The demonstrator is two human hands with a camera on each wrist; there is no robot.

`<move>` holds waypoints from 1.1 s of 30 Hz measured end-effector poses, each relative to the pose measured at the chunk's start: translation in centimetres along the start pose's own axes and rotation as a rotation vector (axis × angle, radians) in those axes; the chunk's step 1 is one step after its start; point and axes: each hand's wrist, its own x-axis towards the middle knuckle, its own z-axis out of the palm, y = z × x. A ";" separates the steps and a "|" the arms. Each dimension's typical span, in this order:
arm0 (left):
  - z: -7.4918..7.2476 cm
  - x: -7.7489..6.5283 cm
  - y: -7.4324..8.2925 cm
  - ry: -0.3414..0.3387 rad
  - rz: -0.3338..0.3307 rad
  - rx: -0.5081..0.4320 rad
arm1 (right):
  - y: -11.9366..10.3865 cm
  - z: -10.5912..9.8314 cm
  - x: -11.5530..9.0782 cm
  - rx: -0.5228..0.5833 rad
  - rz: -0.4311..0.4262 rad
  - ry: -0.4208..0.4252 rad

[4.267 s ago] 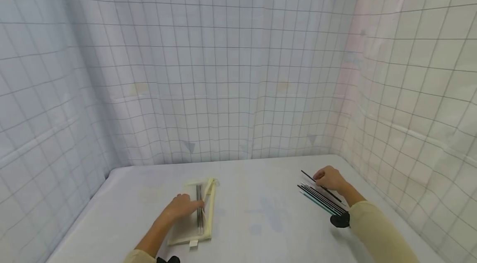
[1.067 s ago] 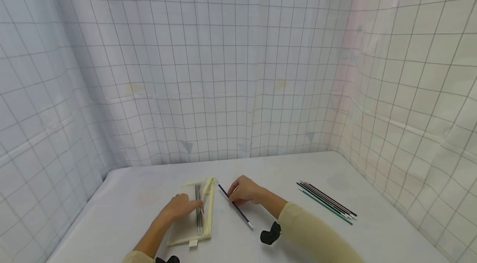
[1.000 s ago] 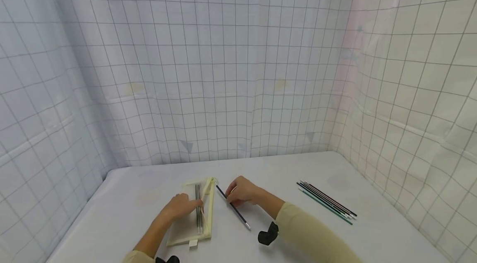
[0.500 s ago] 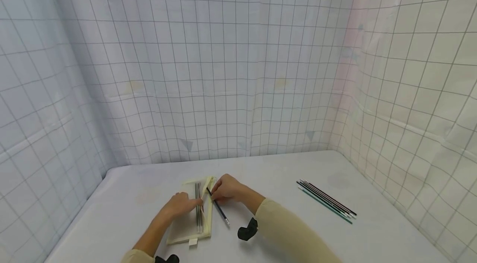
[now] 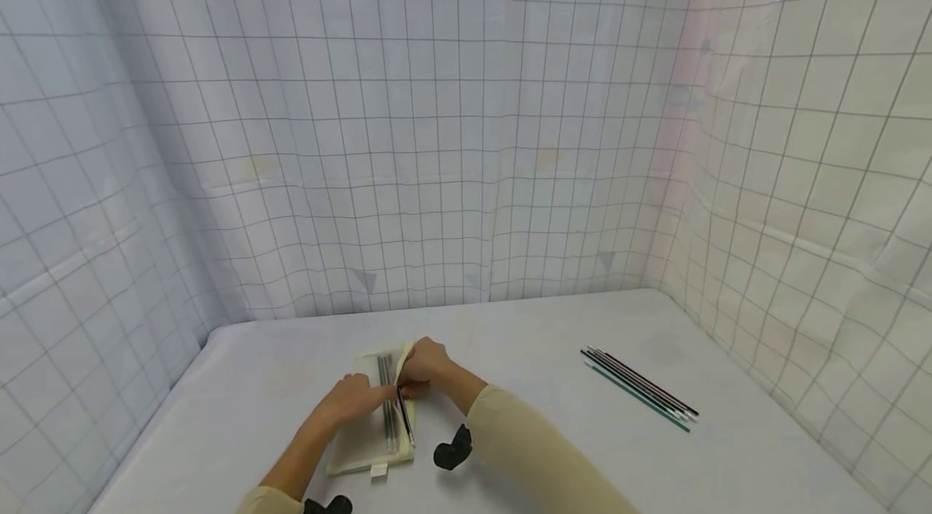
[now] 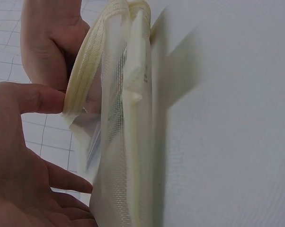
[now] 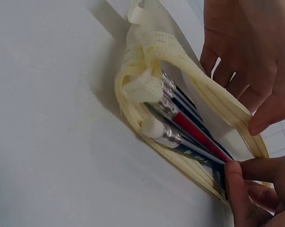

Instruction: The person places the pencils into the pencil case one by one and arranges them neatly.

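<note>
A mesh pencil pouch point(image 5: 357, 449) with a pale yellow zipper edge lies on the left half of the table. My left hand point(image 5: 353, 399) grips its upper side, the thumb at the zipper edge point(image 7: 246, 135) that stands apart from the lower one. Inside, in the right wrist view, are several pencils, among them a red one point(image 7: 199, 135). At the opening my right hand point(image 5: 425, 364) pinches a dark blue pencil point(image 7: 194, 152) with a white eraser. That pencil lies within the mouth, eraser end toward me, alongside the others; its front end is hidden by the fingers.
Several pencils, dark ones and a teal one point(image 5: 637, 395), lie in a slanted bundle on the right of the white table point(image 5: 524, 401). A small tab point(image 5: 379, 471) sticks out of the pouch's near edge. Grid-patterned curtains point(image 5: 466, 133) enclose the back and sides.
My right hand has picked a dark pencil from the bundle at right, carried it left across the table and brought it into the pouch's mouth. My left hand has stayed on the pouch.
</note>
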 end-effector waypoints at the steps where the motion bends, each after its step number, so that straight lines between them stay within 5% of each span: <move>1: 0.0 -0.1 0.1 0.000 0.000 -0.007 | 0.0 0.2 0.1 -0.017 0.005 0.016; 18: 0.0 0.0 -0.2 -0.016 -0.007 -0.037 | -0.3 0.5 -0.7 0.153 0.089 -0.064; 25: 0.0 0.1 0.0 -0.020 -0.029 -0.032 | 0.4 -0.1 -0.5 0.340 0.128 -0.201; 33: -0.1 0.0 0.2 -0.022 -0.031 -0.030 | 0.2 -2.5 -0.6 0.280 0.101 -0.291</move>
